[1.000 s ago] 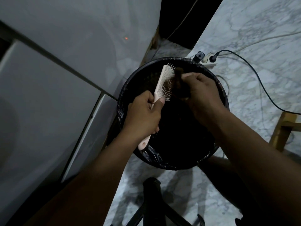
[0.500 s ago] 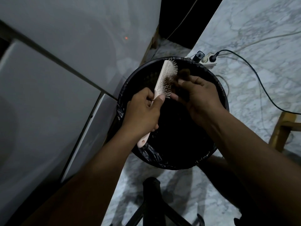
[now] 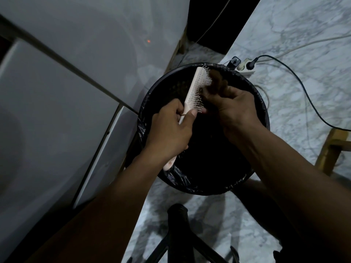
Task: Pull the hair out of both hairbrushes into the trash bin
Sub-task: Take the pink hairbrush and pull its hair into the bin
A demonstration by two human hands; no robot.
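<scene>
At the centre of the frame, the left hand [image 3: 171, 130] is wrapped tight around the handle of a pale pink plastic paddle hairbrush [image 3: 195, 92], tilting its bristles rightward over the round black bag-lined trash bin [image 3: 264, 118], presumably so loosened strands drop inside. The right hand [image 3: 235, 109] pinches a brown clump of hair [image 3: 216, 80] at the bristles, fingers curled closed on it. A second brush is not visible.

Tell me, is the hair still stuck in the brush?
Partly out. The right hand pinches a brown hair clump lifted off the brush bristles, above the bin.
</scene>
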